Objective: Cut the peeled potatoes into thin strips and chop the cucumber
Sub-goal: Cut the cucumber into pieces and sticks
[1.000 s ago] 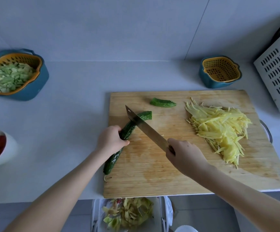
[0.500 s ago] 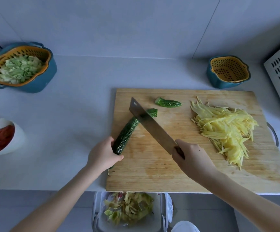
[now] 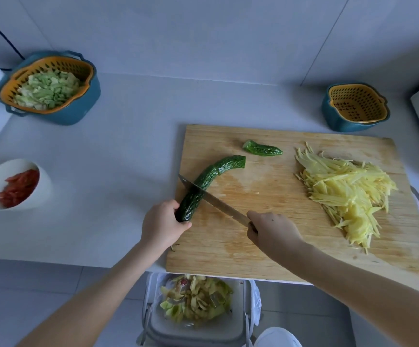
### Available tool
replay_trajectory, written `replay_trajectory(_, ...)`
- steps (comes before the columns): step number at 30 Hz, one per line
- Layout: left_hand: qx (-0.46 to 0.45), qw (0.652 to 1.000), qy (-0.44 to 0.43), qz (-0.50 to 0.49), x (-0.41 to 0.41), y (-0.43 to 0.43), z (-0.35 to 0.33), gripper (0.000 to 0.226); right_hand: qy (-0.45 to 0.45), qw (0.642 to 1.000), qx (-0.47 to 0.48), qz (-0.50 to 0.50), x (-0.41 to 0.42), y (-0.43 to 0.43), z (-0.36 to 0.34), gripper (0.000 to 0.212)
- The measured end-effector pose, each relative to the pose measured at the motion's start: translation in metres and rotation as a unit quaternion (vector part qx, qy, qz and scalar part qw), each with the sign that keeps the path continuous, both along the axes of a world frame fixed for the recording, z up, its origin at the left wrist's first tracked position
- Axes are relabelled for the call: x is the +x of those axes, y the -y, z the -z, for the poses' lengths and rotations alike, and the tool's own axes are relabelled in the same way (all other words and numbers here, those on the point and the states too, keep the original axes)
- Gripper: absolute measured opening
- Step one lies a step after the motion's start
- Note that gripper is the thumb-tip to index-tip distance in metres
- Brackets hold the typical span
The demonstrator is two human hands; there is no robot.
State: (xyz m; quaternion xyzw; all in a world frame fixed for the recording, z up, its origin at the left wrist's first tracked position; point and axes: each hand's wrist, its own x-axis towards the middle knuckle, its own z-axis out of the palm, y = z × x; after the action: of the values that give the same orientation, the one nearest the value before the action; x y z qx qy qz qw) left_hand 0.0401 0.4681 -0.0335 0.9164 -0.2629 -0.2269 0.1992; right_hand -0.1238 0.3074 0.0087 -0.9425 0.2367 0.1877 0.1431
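One cucumber (image 3: 209, 177), dark green, on cutting board (image 3: 253, 249). Its long axis runs from left hand (image 3: 162, 225) up and away to the right, with a kink past the middle. Left hand is wrapped round its near end. Knife (image 3: 218, 205), gripped by the handle in right hand (image 3: 273, 232), crosses the cucumber just beyond the left hand, edge down, tip pointing left. Left hand is the nearer to the cucumber. One cut-off cucumber end (image 3: 262, 148) lies beyond both hands. Potato strips (image 3: 346, 189) are piled to the right of right hand. Judgement: coming cuts should fall across the axis, clear of the holding hand.
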Motion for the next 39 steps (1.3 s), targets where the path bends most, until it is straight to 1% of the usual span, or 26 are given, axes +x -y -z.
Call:
replay_trajectory(3,-0.016,1.0,-0.003,-0.011,-0.004,-0.004,0.001,0.038,0.021,0.999,0.026,0.027,-0.006,0.001,0.012,0.014)
replay_trajectory(7,-0.012,0.999,-0.027,-0.018,-0.01,-0.016,0.001,0.031,0.074,0.994,0.063,0.05,-0.021,0.001,0.0,0.019)
replay_trajectory(9,-0.017,0.999,-0.028,-0.025,-0.012,-0.022,0.001,0.025,0.094,0.993,0.064,0.037,-0.031,-0.002,-0.012,0.02)
replay_trajectory(11,-0.032,0.999,-0.026,-0.033,-0.015,-0.024,0.0,0.02,0.102,0.993,0.06,0.002,-0.037,-0.005,-0.022,0.021)
replay_trajectory(14,-0.048,0.998,-0.016,-0.042,-0.019,-0.023,-0.001,0.017,0.078,0.995,0.042,-0.052,-0.036,-0.006,-0.027,0.02)
replay_trajectory(17,-0.05,0.997,0.001,-0.053,-0.022,-0.023,-0.001,0.017,0.038,0.996,0.031,-0.076,-0.033,-0.008,-0.025,0.017)
replay_trajectory(22,-0.052,0.996,0.007,-0.066,-0.022,-0.022,0.001,0.019,-0.005,0.996,0.024,-0.081,-0.026,-0.008,-0.022,0.016)
replay_trajectory(25,-0.048,0.997,0.016,-0.061,-0.023,-0.021,0.002,0.02,-0.041,0.996,0.017,-0.079,-0.02,-0.014,-0.006,0.013)
replay_trajectory(27,-0.049,0.997,0.016,-0.064,-0.023,-0.022,0.002,0.021,-0.04,0.996,0.008,-0.076,-0.022,-0.018,0.007,0.012)
replay_trajectory(29,-0.047,0.997,0.01,-0.064,-0.023,-0.022,0.0,0.02,-0.02,0.997,0.015,-0.077,-0.026,-0.016,0.014,0.013)
replay_trajectory(32,-0.038,0.996,-0.025,-0.072,-0.026,-0.026,-0.01,0.019,0.017,0.995,0.076,-0.055,-0.032,-0.008,0.013,0.021)
replay_trajectory(33,-0.028,0.997,-0.046,-0.063,-0.028,-0.03,-0.014,0.02,0.028,0.994,0.092,-0.049,-0.034,-0.006,0.011,0.027)
replay_trajectory(35,0.008,0.995,-0.102,-0.01,-0.031,-0.042,-0.024,0.022,0.055,0.992,0.108,-0.044,-0.038,-0.003,0.007,0.035)
replay_trajectory(37,0.049,0.985,-0.154,0.066,-0.039,-0.057,-0.031,0.024,0.085,0.989,0.12,-0.032,-0.042,0.001,0.002,0.037)
replay_trajectory(39,0.082,0.972,-0.184,0.123,-0.053,-0.071,-0.029,0.025,0.101,0.987,0.125,-0.021,-0.044,0.005,-0.001,0.036)
